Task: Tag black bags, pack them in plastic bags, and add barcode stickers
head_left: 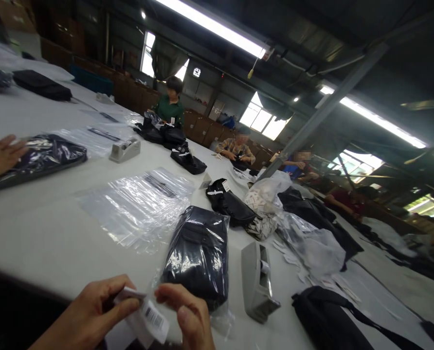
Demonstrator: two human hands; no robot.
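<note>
At the table's near edge, my left hand (96,308) pinches white barcode labels (154,322) between thumb and fingers. One label curls outward with its printed barcode showing. Just right of it is my right hand (188,311), fingers bent and apart from the thumb, with nothing visible between them. Beyond both hands lies a black bag in a clear plastic sleeve (200,250); the right hand's fingertips overlap its lower edge, and I cannot tell whether they touch. A grey tape dispenser (257,282) stands right of the wrapped bag.
Flat clear plastic bags (140,204) lie behind, with another tape dispenser (125,150) past them. A co-worker's hand (1,153) rests by a wrapped black bag (56,155) at left. Black bags (231,204) and a strapped one (330,321) lie right. Several people sit beyond.
</note>
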